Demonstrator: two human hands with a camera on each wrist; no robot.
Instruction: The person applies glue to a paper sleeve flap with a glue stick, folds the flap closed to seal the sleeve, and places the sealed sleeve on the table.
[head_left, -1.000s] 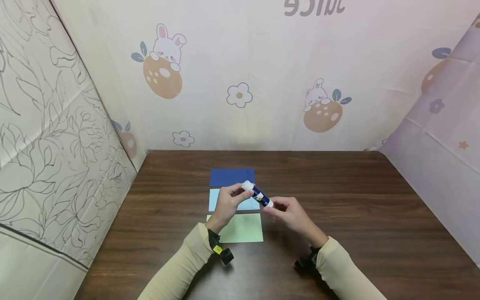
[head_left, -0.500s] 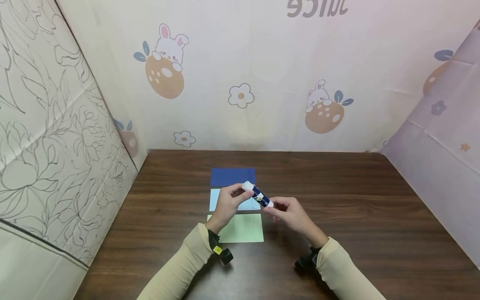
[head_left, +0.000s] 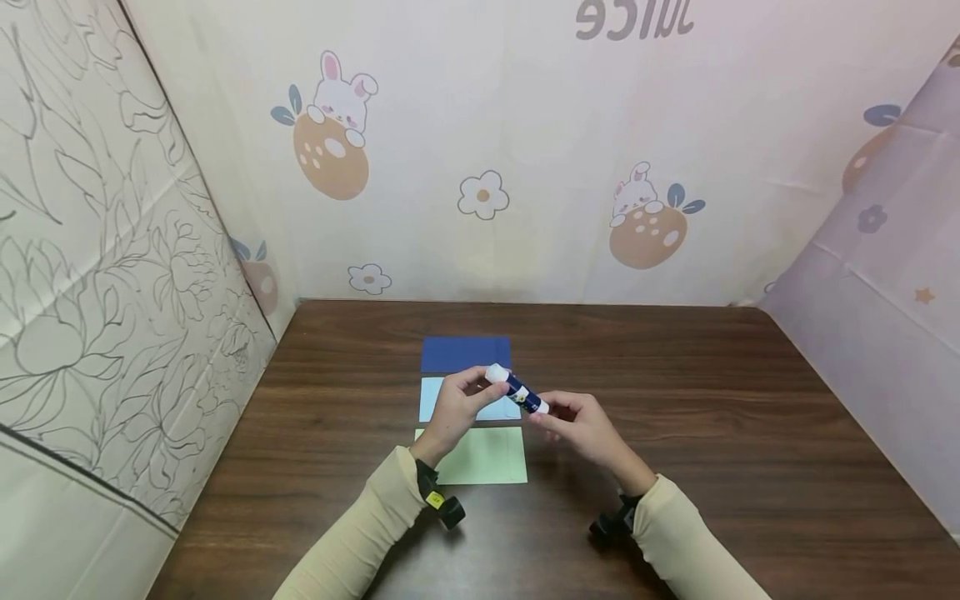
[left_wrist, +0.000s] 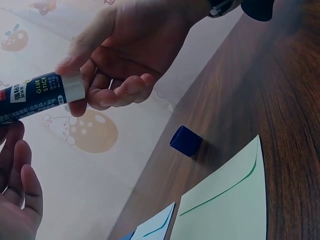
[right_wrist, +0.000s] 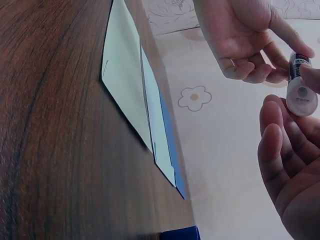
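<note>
A glue stick (head_left: 517,390) with a dark blue label and white ends is held tilted above the envelopes, between both hands. My left hand (head_left: 454,408) pinches its upper end with thumb and fingers. With thumb and fingertips, my right hand (head_left: 581,427) grips the white base (left_wrist: 74,87) at the lower end. The left wrist view shows the glue stick's blue cap (left_wrist: 186,141) lying on the table; the head view does not show it. Below the hands lie a pale green envelope (head_left: 487,458), a light blue envelope (head_left: 429,398) partly covered by my left hand, and a dark blue envelope (head_left: 461,354).
The envelopes lie in a column on the brown wooden table (head_left: 675,358), the green one nearest me. A printed cloth (head_left: 555,108) hangs behind the table, with a line-drawn floral panel (head_left: 112,275) on the left. Both wrists wear black straps with cameras.
Both hands and the glue stick keep nearly the same place and grip. The head view has shifted slightly.
</note>
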